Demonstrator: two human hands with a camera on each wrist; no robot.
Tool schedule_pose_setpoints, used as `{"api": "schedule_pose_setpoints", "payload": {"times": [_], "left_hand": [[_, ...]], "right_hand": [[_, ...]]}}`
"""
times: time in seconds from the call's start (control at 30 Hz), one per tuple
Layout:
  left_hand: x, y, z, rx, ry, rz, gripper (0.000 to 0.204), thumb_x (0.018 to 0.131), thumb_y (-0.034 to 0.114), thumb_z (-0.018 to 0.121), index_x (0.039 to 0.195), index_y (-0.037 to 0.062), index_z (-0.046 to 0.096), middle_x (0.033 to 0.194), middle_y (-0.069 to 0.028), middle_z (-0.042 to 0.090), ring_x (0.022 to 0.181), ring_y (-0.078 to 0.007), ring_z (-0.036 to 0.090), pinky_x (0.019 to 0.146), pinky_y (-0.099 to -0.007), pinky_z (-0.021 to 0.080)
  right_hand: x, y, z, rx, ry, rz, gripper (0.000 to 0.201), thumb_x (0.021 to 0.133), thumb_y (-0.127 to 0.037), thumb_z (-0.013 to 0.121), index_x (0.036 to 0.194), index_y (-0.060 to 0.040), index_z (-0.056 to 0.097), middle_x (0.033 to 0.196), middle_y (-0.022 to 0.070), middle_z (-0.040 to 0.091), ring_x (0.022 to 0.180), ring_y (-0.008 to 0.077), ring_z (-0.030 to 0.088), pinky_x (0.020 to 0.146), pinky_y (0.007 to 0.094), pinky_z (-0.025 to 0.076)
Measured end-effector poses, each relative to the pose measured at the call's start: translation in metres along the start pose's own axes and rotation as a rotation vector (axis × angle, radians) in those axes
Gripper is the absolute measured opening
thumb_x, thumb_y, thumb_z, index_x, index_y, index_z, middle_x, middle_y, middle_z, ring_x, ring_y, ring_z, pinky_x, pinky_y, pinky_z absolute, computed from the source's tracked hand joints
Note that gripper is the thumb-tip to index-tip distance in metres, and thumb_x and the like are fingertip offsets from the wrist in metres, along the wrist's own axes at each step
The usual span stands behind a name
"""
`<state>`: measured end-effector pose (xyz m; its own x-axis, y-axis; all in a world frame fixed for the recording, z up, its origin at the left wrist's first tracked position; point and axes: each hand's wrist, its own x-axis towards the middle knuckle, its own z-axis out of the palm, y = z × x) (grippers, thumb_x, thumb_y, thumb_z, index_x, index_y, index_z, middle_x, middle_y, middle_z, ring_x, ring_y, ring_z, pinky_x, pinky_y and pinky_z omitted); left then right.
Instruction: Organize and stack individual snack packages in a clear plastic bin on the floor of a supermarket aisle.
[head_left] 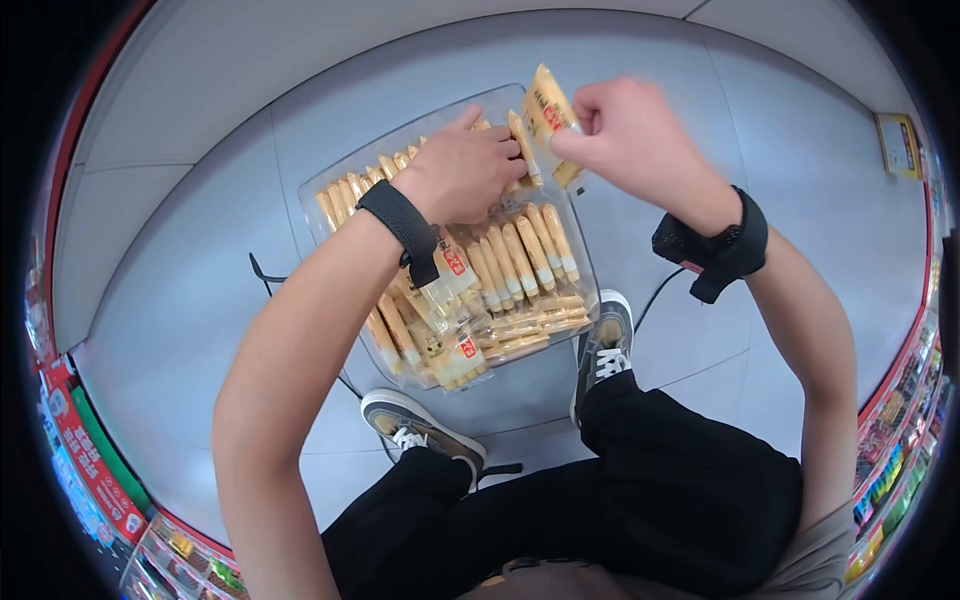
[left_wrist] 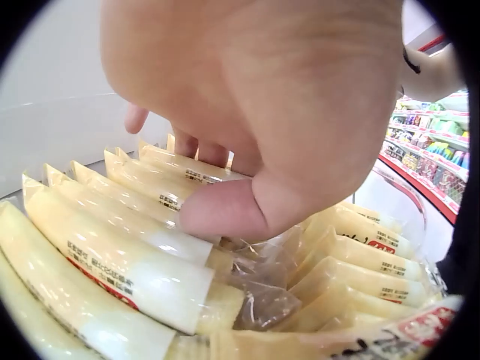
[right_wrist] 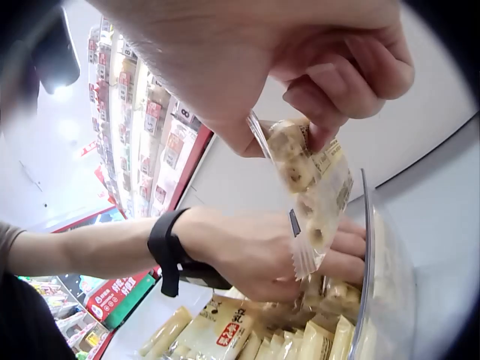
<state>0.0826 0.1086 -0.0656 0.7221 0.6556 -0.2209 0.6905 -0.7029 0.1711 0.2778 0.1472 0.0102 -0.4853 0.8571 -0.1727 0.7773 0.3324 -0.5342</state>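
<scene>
My right hand (head_left: 640, 140) pinches a yellow snack packet (head_left: 547, 105) between thumb and fingers, above the far right edge of a clear plastic bin (head_left: 590, 245). In the right wrist view, the held snack packet (right_wrist: 311, 187) hangs tilted, its clear side showing tube-like rolls with holed ends. My left hand (head_left: 465, 165) reaches into the bin and rests on the far row of upright packets (head_left: 350, 190). Its thumb (left_wrist: 225, 210) lies against the packets in the left wrist view, the other fingers partly hidden behind them.
A second row of upright packets (head_left: 520, 255) stands nearer me, with packets (head_left: 460, 365) lying flat at the bin's near edge. The bin is on a grey tiled floor (head_left: 680, 350) between my shoes (head_left: 425, 425). Stocked shop shelves (head_left: 900, 440) line the sides.
</scene>
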Motion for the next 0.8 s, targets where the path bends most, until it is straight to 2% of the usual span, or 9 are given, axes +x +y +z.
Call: {"api": "schedule_pose_setpoints", "payload": {"times": [0.17, 0.27, 0.37, 0.47, 0.5, 0.57, 0.67, 0.8], "left_hand": [[0.011, 0.006, -0.017, 0.062, -0.140, -0.017, 0.027, 0.069, 0.001, 0.059, 0.093, 0.0086, 0.066, 0.098, -0.0004, 0.063, 0.101, -0.0175, 0.055, 0.093, -0.0394, 0.035], [0.003, 0.001, -0.003, -0.041, 0.048, 0.020, 0.026, 0.069, -0.002, 0.056, 0.092, 0.0064, 0.066, 0.100, -0.0020, 0.064, 0.103, -0.0180, 0.055, 0.095, -0.0401, 0.035], [-0.002, -0.003, 0.002, -0.093, 0.100, 0.026, 0.028, 0.070, -0.004, 0.053, 0.095, 0.0042, 0.065, 0.102, -0.0042, 0.064, 0.105, -0.0199, 0.055, 0.097, -0.0416, 0.034], [-0.002, -0.008, -0.008, -0.330, -0.060, -0.099, 0.031, 0.073, -0.004, 0.051, 0.101, 0.0026, 0.063, 0.101, -0.0064, 0.063, 0.107, -0.0214, 0.054, 0.098, -0.0439, 0.034], [-0.003, -0.007, -0.012, -0.340, -0.047, -0.125, 0.032, 0.073, -0.004, 0.051, 0.103, 0.0025, 0.062, 0.103, -0.0068, 0.062, 0.108, -0.0220, 0.054, 0.097, -0.0442, 0.034], [-0.006, -0.004, -0.016, -0.366, -0.012, -0.175, 0.034, 0.075, -0.003, 0.051, 0.107, 0.0023, 0.059, 0.106, -0.0076, 0.061, 0.109, -0.0230, 0.053, 0.097, -0.0446, 0.034], [-0.009, 0.004, -0.007, -0.303, 0.452, -0.084, 0.030, 0.075, -0.003, 0.051, 0.104, 0.0015, 0.060, 0.102, -0.0111, 0.061, 0.105, -0.0242, 0.055, 0.090, -0.0434, 0.038], [-0.018, -0.005, -0.008, -0.143, 0.381, 0.012, 0.036, 0.077, -0.002, 0.053, 0.113, 0.0036, 0.059, 0.110, -0.0087, 0.061, 0.110, -0.0214, 0.054, 0.095, -0.0452, 0.038]], "right_hand": [[-0.002, 0.000, 0.021, -0.021, -0.033, 0.045, 0.034, 0.071, -0.027, 0.064, 0.068, 0.0062, 0.062, 0.058, 0.0225, 0.058, 0.056, 0.0392, 0.060, 0.056, 0.0437, 0.051], [-0.008, 0.005, 0.026, -0.104, 0.021, -0.014, 0.030, 0.074, -0.023, 0.061, 0.068, 0.0062, 0.062, 0.061, 0.0239, 0.059, 0.058, 0.0403, 0.061, 0.058, 0.0448, 0.052], [-0.015, 0.008, 0.030, -0.124, 0.070, -0.071, 0.029, 0.076, -0.022, 0.060, 0.068, 0.0057, 0.061, 0.061, 0.0232, 0.060, 0.058, 0.0402, 0.062, 0.057, 0.0451, 0.052], [-0.018, 0.005, 0.033, -0.129, 0.070, -0.088, 0.028, 0.077, -0.021, 0.059, 0.067, 0.0049, 0.061, 0.061, 0.0226, 0.060, 0.058, 0.0395, 0.062, 0.056, 0.0456, 0.052], [-0.017, 0.006, 0.034, -0.135, 0.071, -0.092, 0.028, 0.077, -0.022, 0.059, 0.068, 0.0046, 0.061, 0.061, 0.0225, 0.060, 0.058, 0.0394, 0.062, 0.056, 0.0455, 0.052], [-0.017, 0.006, 0.036, -0.156, 0.072, -0.101, 0.027, 0.077, -0.022, 0.060, 0.069, 0.0039, 0.062, 0.061, 0.0223, 0.060, 0.058, 0.0392, 0.062, 0.056, 0.0455, 0.051], [-0.019, 0.007, 0.035, -0.111, 0.091, -0.092, 0.027, 0.078, -0.023, 0.060, 0.071, 0.0034, 0.062, 0.059, 0.0213, 0.059, 0.057, 0.0388, 0.061, 0.056, 0.0453, 0.051], [-0.021, 0.010, 0.036, -0.132, 0.094, -0.084, 0.028, 0.078, -0.025, 0.060, 0.074, 0.0027, 0.062, 0.057, 0.0200, 0.058, 0.054, 0.0380, 0.060, 0.055, 0.0450, 0.050]]}}
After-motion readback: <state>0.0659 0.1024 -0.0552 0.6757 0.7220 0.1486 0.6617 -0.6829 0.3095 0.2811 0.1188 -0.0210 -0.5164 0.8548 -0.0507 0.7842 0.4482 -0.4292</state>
